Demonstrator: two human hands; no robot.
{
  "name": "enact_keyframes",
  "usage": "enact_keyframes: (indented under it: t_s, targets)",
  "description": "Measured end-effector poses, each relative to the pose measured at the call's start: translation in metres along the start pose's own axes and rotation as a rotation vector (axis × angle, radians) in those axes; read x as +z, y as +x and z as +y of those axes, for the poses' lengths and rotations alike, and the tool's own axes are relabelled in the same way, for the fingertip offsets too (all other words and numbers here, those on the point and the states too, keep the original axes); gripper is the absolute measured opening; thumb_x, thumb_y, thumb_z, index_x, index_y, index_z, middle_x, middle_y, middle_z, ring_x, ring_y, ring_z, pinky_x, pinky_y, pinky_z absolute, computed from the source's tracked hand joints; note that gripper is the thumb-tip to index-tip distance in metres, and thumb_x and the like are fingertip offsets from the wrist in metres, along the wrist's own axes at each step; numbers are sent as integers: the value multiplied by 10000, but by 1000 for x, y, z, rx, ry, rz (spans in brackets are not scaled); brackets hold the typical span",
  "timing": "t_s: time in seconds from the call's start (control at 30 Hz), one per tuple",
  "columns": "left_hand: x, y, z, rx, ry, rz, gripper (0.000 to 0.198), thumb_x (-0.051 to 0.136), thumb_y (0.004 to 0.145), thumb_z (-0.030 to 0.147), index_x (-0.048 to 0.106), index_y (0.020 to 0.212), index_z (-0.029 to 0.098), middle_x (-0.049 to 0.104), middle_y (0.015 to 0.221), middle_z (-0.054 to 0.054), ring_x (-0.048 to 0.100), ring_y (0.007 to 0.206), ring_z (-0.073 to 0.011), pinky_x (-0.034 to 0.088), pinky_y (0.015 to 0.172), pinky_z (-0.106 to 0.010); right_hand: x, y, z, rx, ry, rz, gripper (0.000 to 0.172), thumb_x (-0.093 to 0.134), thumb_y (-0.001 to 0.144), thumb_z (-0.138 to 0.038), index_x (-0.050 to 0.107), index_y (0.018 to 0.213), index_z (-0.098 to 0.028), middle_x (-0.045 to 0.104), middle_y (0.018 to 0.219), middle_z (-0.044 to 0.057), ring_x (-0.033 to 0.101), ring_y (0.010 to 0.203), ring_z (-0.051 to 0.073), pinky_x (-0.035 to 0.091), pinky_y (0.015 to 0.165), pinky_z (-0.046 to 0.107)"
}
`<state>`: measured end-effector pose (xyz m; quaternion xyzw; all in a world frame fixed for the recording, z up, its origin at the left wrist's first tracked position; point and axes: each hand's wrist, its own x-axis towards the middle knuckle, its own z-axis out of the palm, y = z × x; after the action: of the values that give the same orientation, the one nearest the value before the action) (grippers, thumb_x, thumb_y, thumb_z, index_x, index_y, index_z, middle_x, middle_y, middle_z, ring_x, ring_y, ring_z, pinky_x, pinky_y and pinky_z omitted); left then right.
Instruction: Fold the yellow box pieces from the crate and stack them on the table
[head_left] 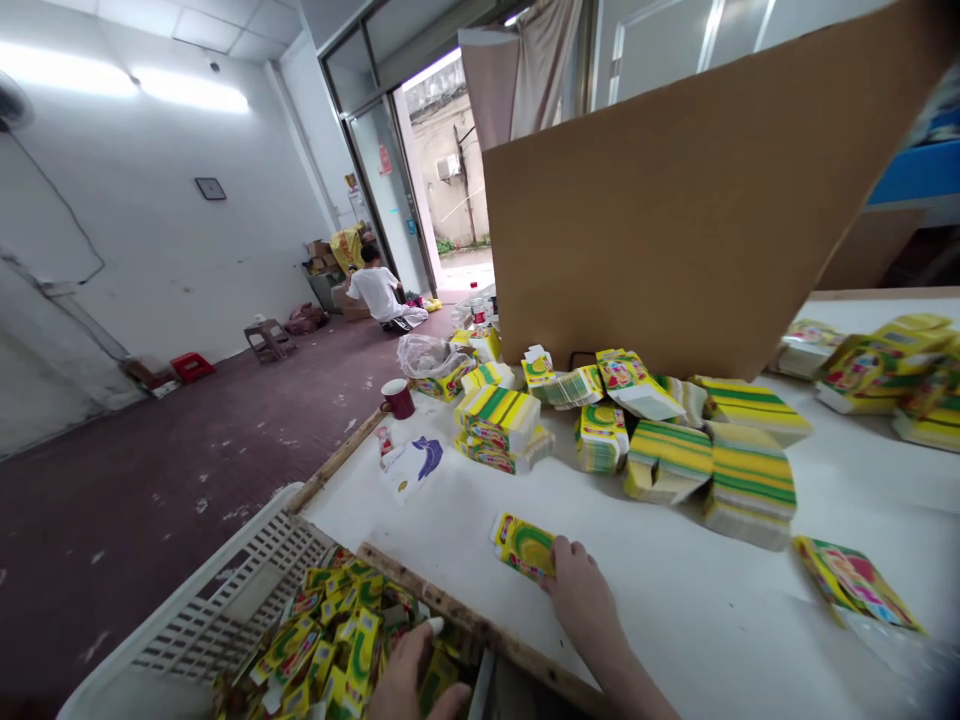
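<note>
My right hand (581,590) grips the near end of a small flattened yellow-and-green carton (525,548) just over the white tabletop (457,515). Below the table edge, my left hand (409,675) is over a white plastic basket (180,640) heaped with small yellow cartons (330,640). Its fingers are apart, and something white covers one fingertip. I see nothing held in it, though the frame's lower edge cuts it off. Stacks of flat cartons (750,475) stand beyond my right hand.
A dark red mug (397,400) stands near the table's left edge, beside a white printed packet (412,465). A large cardboard sheet (660,220) rises behind the stacks. One flat pack (862,580) lies at right. A person (379,290) crouches by the doorway.
</note>
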<state>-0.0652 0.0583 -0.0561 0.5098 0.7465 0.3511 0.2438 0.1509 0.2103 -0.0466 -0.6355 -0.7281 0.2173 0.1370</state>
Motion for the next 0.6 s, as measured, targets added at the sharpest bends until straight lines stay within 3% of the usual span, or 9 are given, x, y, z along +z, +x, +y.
enact_keyframes:
  t_s: [0.2, 0.27, 0.33, 0.4, 0.47, 0.6]
  targets:
    - [41, 3, 27, -35, -394, -243, 766, 726, 601, 513, 540, 1215, 94, 684, 1117, -195, 641, 1049, -292, 495, 913, -351, -10, -4, 4, -52, 139, 57, 193, 542, 743, -77, 439, 821, -220, 609, 845, 49, 608, 776, 214, 418, 676, 289]
    - [47, 3, 36, -107, -526, -209, 934, 741, 571, 611, 465, 1289, 82, 623, 1199, -240, 633, 1043, -298, 509, 867, -356, -18, -10, 1, -89, 302, 53, 192, 556, 741, -138, 394, 771, -238, 568, 733, -4, 569, 687, 184, 414, 630, 271]
    - [51, 3, 49, -145, -722, -94, 1056, 707, 558, 708, 380, 1361, 105, 532, 1305, -259, 589, 1117, -308, 501, 885, -363, -25, -23, -7, -134, 566, 6, 225, 591, 720, -204, 371, 748, -246, 499, 651, -42, 509, 619, 162, 395, 582, 258]
    - [50, 5, 68, -131, -949, 2, 992, 641, 607, 747, 382, 1371, 169, 520, 1330, -211, 542, 1187, -306, 475, 941, -374, -30, -39, -20, -183, 813, -114, 253, 633, 688, -237, 389, 757, -241, 471, 650, -49, 467, 610, 149, 375, 567, 251]
    - [46, 6, 88, -123, -1178, 46, 787, 562, 702, 731, 481, 1296, 220, 599, 1236, -145, 553, 1172, -293, 466, 962, -387, -30, -55, -35, -226, 960, -300, 300, 688, 667, -282, 409, 766, -233, 472, 673, -46, 436, 612, 134, 353, 560, 242]
    - [33, 11, 116, -155, -1519, 164, 474, 509, 802, 635, 630, 997, 220, 647, 855, -49, 639, 886, -215, 524, 830, -342, -21, -76, -54, -303, 1379, -561, 564, 751, 569, -599, 360, 738, -229, 415, 691, -47, 361, 619, 113, 298, 549, 229]
